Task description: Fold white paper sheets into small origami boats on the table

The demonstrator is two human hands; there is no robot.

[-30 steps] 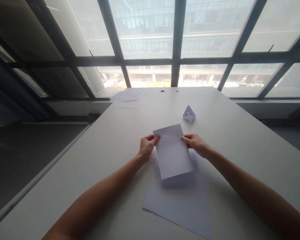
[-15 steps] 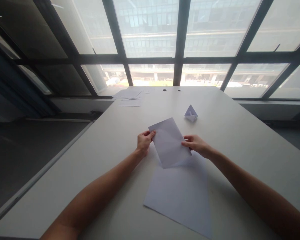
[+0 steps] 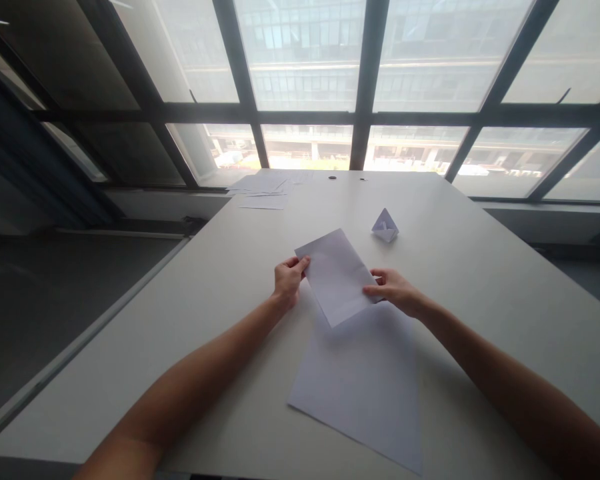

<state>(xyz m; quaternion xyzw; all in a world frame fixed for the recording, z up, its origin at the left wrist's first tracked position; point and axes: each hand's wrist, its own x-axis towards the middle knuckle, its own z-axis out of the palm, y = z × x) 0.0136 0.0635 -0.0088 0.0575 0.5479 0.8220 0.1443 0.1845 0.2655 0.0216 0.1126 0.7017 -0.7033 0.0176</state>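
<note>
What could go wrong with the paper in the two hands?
The left hand and right hand pinch the paper by its edges, so it might bend or slip. The larger sheet lies on the table below, with nothing seen pinning it; a brushing hand might shift it.

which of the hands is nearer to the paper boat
Right. The right hand is on the near side of the paper boat, apart from it; the left hand is farther off, also nearside but well leftward.
</note>
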